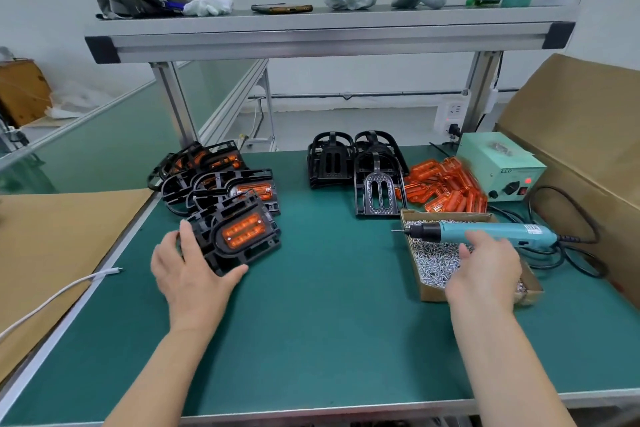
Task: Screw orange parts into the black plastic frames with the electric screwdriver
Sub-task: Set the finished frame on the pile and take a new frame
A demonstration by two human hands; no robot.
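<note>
Green matting (329, 315) covers the bench, with a cardboard box (581, 135) along its right side. At the left lies the pile of finished frames (221, 180), each showing an orange part behind black ribs. The stack of empty black frames (332, 159) stands at the back centre, and the loose orange parts (446, 187) are heaped just to its right. Nearer, the screw tray (429, 291) carries the electric screwdriver (491, 230) lying across it, bit pointing left.

This looks like the changeover between one unit and the next. To do it well, the assembled frame (239, 236) should be left leaning firmly on the pile so it cannot slide onto the mat. A single frame should then come off the stack and an orange part be seated fully in it before any screw goes in. The driver should be held square to the frame.

At the near end of that pile, the left hand (188, 274) has its fingers spread and nearly straight. Its forefinger lies along the assembled frame's left edge and its thumb against the near edge, steadying rather than clamping. The right hand (488, 270) hovers palm down over the tray, fingers loosely apart and holding nothing. Its fingertips reach the screwdriver's barrel, though whether they touch it I cannot tell. Beneath it lie the screws (433, 260).
</note>
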